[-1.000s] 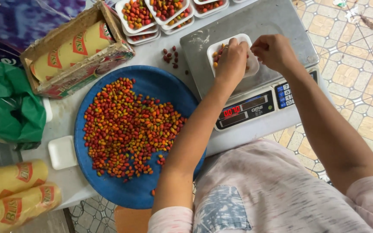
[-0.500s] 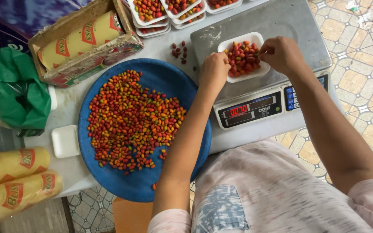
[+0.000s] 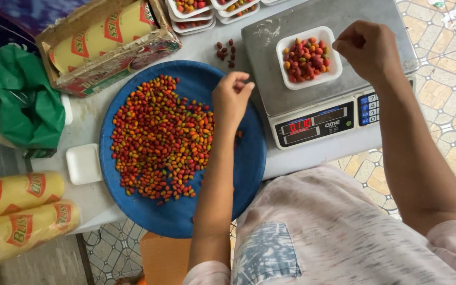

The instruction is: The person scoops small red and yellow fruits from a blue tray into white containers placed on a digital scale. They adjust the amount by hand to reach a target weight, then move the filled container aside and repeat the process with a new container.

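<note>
Hands: left [image 3: 231, 97] half-curled over berries [image 3: 159, 140], right [image 3: 368, 47] loosely closed beside tray [image 3: 307, 58].

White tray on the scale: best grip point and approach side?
Pinch the white tray by its right rim, coming from the right, where the right hand hovers. The raised lip gives purchase; the fruits fill the middle, and the scale platform around it is bare.

A small tray [image 3: 308, 57] of berries is set on the scale [image 3: 323, 68], at three o'clock from the big plate [image 3: 249, 158].
</note>
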